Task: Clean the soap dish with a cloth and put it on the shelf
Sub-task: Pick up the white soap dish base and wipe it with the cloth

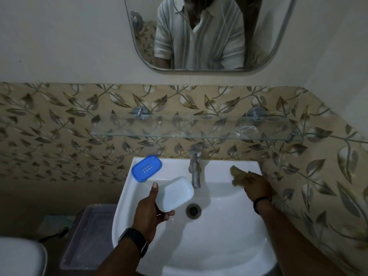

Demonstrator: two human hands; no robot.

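A white soap dish (175,193) sits in a person's left hand (153,213), held above the left side of a white wash basin (219,246), the thumb pressed along its near left edge and the fingers curled under its lower end. The dish is tilted, its pale hollow facing up and toward the tap. Just behind it, on the basin's back left corner, lies a blue slotted tray (147,167), flat on the rim and clear of the hand. A dark watch (133,241) wraps the left wrist.

The right hand (256,186) rests on the basin's back right ledge, its fingers closed over a brownish cloth (238,175), part of which sticks out toward the wall; a dark band circles that wrist. Between the two hands stands a chrome tap (194,166), its spout pointing down over the bowl, with the round drain (193,211) below it.

Above the basin, a glass shelf (159,134) runs along the leaf-patterned tile wall (49,126) on two metal brackets, a small clear item near its right end too faint to identify. A mirror (286,36) higher up reflects a striped collared shirt. Left of the basin, a translucent plastic bin (87,236) stands on the floor beside the edge of a white toilet (20,255).
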